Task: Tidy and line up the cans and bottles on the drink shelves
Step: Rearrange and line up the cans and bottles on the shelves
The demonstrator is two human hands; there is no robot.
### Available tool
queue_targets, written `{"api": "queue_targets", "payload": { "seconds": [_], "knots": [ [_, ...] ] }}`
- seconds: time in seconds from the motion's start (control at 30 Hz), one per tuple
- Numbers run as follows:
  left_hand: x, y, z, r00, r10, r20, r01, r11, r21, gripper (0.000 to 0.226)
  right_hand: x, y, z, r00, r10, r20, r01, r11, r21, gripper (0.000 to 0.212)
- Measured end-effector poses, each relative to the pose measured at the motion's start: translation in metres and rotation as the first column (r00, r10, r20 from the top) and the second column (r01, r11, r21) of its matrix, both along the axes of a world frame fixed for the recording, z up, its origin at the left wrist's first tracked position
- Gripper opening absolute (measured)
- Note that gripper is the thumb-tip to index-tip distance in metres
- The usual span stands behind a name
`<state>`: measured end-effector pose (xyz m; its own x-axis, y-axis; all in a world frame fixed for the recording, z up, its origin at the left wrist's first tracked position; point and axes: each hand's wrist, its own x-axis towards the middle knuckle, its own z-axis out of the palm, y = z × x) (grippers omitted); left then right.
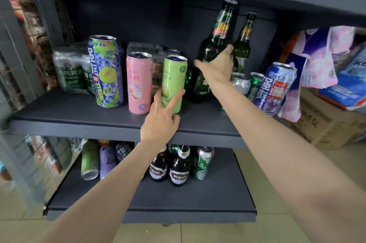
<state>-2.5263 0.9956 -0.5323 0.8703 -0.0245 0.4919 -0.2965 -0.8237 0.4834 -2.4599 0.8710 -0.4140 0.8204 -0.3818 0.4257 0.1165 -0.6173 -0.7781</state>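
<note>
On the middle shelf [79,116] stand a tall purple-and-green can [106,70], a pink can [138,84] and a light green can [174,76]. My left hand [161,118] is in front of the light green can, with two straight fingers touching its lower side. My right hand [217,66] grips the body of a dark green beer bottle [210,50], which stands upright. A second green bottle [243,43] stands just behind and to the right of it. A silver can [240,82], a green can [255,84] and a tilted blue can [277,88] sit at the right.
A shrink-wrapped pack of cans [71,68] stands at the shelf's back left, more wrapped cans [146,47] behind the pink one. The lower shelf [178,203] holds lying cans [90,159] and brown bottles [179,167]. A cardboard box [324,124] and packets sit to the right.
</note>
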Motion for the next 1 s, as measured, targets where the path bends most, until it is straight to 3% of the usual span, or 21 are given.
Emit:
{"api": "queue_targets", "payload": {
  "seconds": [0.4,0.5,0.6,0.7,0.77,0.87,1.0],
  "knots": [
    [-0.004,0.001,-0.001,1.000,0.018,0.008,-0.018,0.998,0.059,0.069,-0.103,-0.030,0.003,0.983,0.182,0.005,-0.179,0.973,-0.146,0.085],
    [-0.004,0.002,-0.008,0.988,0.051,0.145,-0.074,0.986,0.153,0.059,-0.130,-0.044,-0.001,0.972,0.234,0.000,-0.232,0.965,-0.119,0.087],
    [-0.007,0.003,-0.018,0.956,0.055,0.287,-0.094,0.988,0.125,0.056,-0.152,-0.052,-0.004,0.962,0.272,0.001,-0.270,0.954,-0.131,0.084],
    [-0.031,-0.006,-0.044,0.914,-0.054,0.403,0.032,0.998,0.060,0.048,-0.176,-0.061,-0.016,0.952,0.304,-0.020,-0.302,0.936,-0.180,0.083],
    [-0.057,-0.012,-0.074,0.879,-0.205,0.431,0.181,0.979,0.096,0.041,-0.196,-0.071,-0.036,0.930,0.364,-0.038,-0.365,0.913,-0.182,0.081],
    [-0.083,-0.018,-0.124,0.851,-0.407,0.332,0.342,0.909,0.238,0.038,-0.219,-0.092,-0.086,0.912,0.381,-0.154,-0.405,0.896,-0.183,0.077],
    [-0.079,-0.023,-0.173,0.941,-0.318,0.117,0.290,0.934,0.211,0.046,-0.223,-0.118,-0.174,0.910,0.269,-0.315,-0.315,0.943,-0.105,0.073]
  ]
}}
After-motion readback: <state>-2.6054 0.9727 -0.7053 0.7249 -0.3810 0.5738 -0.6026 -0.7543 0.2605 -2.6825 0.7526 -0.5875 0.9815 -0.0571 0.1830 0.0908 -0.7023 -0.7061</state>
